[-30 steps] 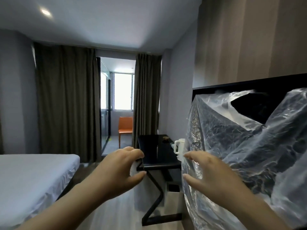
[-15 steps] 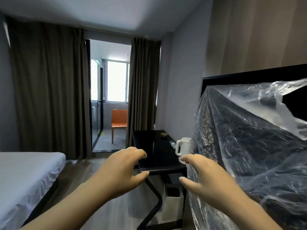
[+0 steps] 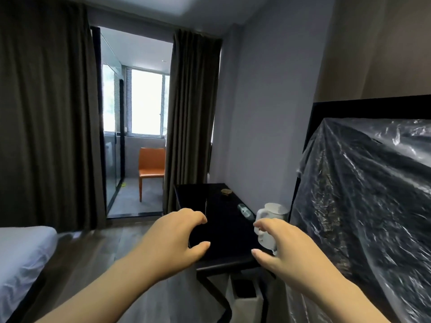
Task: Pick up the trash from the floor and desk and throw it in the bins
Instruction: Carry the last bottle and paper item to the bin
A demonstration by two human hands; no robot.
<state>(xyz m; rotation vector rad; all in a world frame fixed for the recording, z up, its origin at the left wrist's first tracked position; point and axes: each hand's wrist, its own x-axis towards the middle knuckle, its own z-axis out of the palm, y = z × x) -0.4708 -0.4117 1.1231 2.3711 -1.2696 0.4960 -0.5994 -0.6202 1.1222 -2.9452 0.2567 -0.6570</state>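
A black desk [image 3: 224, 229] stands against the right wall ahead of me. On it lie a brownish crumpled scrap [image 3: 226, 191] at the far end and a clear plastic bottle [image 3: 245, 210] on its side. A white bin [image 3: 245, 301] stands under the desk's near end. My left hand [image 3: 172, 245] and my right hand [image 3: 282, 252] are both raised in front of the desk's near edge, fingers curled and apart, with nothing in either.
A white kettle [image 3: 271, 220] stands at the desk's near right. A large dark object wrapped in clear plastic [image 3: 363, 217] fills the right side. A white bed [image 3: 21, 257] is at the left. Dark curtains [image 3: 46, 113] flank a doorway with an orange chair [image 3: 151, 166].
My view has moved forward toward the desk, and the plastic-wrapped object has slid to the right. Both hands stay raised and empty, now over the desk's near end.
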